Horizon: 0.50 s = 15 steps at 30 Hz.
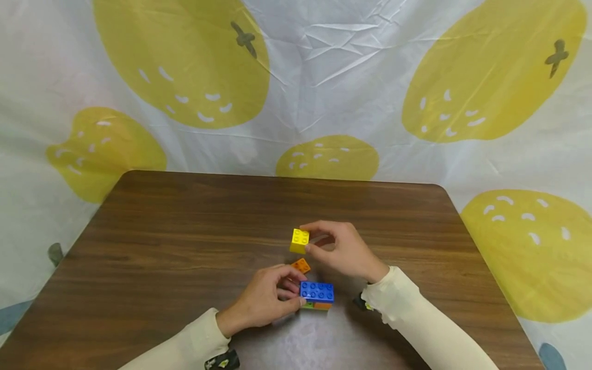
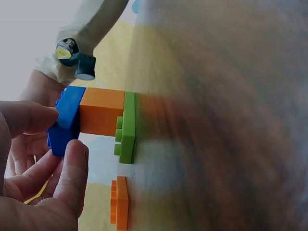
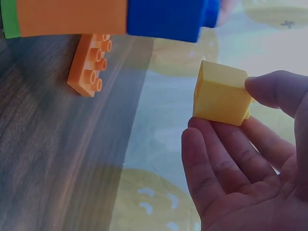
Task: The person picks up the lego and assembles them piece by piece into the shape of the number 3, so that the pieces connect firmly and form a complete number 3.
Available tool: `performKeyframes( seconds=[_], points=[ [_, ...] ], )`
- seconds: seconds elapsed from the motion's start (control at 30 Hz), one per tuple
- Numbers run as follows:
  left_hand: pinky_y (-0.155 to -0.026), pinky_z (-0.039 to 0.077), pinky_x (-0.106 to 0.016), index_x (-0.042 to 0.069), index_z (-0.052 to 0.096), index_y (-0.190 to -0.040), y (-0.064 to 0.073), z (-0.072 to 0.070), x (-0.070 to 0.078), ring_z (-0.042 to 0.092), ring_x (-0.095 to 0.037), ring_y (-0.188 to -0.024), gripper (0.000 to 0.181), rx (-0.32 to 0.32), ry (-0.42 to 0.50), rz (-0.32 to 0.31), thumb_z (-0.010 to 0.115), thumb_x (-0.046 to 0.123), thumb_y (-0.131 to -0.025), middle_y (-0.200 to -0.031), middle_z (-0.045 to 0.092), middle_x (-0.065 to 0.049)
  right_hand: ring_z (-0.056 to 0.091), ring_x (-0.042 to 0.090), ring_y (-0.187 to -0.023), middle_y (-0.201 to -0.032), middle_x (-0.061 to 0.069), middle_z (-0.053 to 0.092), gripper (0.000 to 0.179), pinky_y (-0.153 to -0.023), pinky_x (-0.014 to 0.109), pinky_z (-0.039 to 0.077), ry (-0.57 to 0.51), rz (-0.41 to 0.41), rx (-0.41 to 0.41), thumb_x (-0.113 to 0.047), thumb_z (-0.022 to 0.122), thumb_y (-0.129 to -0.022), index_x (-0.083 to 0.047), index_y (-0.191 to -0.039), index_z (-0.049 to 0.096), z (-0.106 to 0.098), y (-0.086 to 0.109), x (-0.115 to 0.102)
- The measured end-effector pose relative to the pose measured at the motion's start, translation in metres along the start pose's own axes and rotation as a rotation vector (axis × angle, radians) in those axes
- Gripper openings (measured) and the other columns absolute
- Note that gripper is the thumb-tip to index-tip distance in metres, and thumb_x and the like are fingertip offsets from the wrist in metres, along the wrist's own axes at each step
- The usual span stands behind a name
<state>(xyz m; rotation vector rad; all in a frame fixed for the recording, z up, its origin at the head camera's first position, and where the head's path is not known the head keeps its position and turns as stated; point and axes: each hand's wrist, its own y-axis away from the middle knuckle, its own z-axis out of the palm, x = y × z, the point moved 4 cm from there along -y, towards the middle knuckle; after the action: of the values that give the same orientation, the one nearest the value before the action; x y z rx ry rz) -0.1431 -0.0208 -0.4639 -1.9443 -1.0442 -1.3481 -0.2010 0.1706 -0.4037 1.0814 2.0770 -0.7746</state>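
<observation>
A square yellow toy building brick [image 1: 299, 241] is pinched between the thumb and fingers of my right hand [image 1: 347, 250], held up off the table. My left hand [image 1: 261, 299] grips one end of a long blue brick [image 1: 316, 291]. In the left wrist view, that blue brick tops a stack, with an orange brick [image 2: 101, 111] under it and a thin green brick [image 2: 128, 127] at the bottom on the table. Just beyond the left fingers lies a thin orange brick [image 1: 302, 265], studs up, separate from the stack. The yellow brick is apart from both.
The brown wooden table [image 1: 185, 221] has rounded far corners. Behind it hangs a pale cloth [image 1: 296, 82] printed with yellow fruit. Each wrist wears a small dark camera, visible on the right wrist [image 2: 77, 60] in the left wrist view.
</observation>
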Motion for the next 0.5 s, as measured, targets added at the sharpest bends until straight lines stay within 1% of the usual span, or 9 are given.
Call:
performKeyframes(
  seconds=[0.2,0.5],
  points=[
    [-0.081,0.063,-0.023,0.012,0.072,-0.118,0.001,0.0,0.002,0.072,-0.011,-0.096,0.033,0.006,-0.011,-0.001,0.086,0.016,-0.088,-0.113,0.071,-0.002,0.076,0.014,-0.098,-0.129,0.004,0.075,0.04,-0.089,0.04,0.065,-0.004,-0.02,0.018,-0.013,0.08,-0.094,-0.012,-0.133,0.072,-0.005,0.009,-0.002],
    [-0.081,0.064,-0.025,0.008,0.072,-0.118,0.001,0.0,0.004,0.072,-0.014,-0.096,0.034,0.009,-0.023,0.008,0.086,0.016,-0.088,-0.112,0.071,-0.006,0.075,0.016,-0.104,-0.131,0.005,0.074,0.04,-0.088,0.033,0.064,-0.017,-0.064,0.041,-0.011,0.08,-0.094,-0.011,-0.133,0.071,-0.01,0.023,-0.007]
  ],
)
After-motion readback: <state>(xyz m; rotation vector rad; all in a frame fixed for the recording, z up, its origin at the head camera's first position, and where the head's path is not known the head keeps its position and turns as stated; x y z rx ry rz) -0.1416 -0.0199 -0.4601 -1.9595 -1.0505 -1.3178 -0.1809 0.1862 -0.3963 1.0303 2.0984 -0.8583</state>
